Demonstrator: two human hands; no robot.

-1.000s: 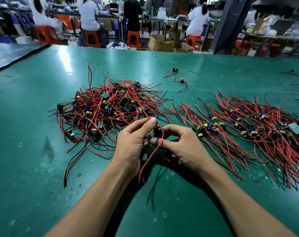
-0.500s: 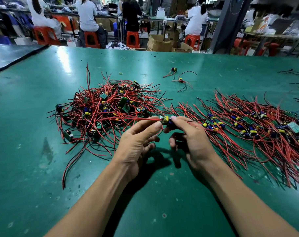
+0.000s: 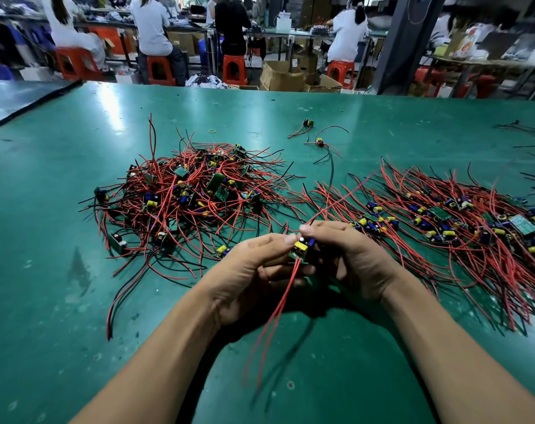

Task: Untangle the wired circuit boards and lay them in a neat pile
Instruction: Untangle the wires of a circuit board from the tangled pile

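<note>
A tangled heap of circuit boards (image 3: pixel 186 197) with red and black wires lies on the green table, left of centre. To the right spreads the laid-out pile of boards (image 3: pixel 443 228), its wires running roughly parallel. Between them, above the table, my left hand (image 3: pixel 250 270) and my right hand (image 3: pixel 351 255) both pinch one small circuit board (image 3: pixel 301 246) with a yellow part on it. Two of its red wires hang down toward me; another runs up and to the right over the laid-out pile.
Two loose wired boards (image 3: pixel 308 123) (image 3: pixel 319 143) lie further back on the green table (image 3: pixel 61 270). More wires sit at the far right edge (image 3: pixel 532 130). Beyond the table, people sit on red stools (image 3: pixel 159 68) among cardboard boxes.
The board in my hands came free of the heap's wires and turned, so its red wires now hang down toward me. Both hands have closed in around it.
</note>
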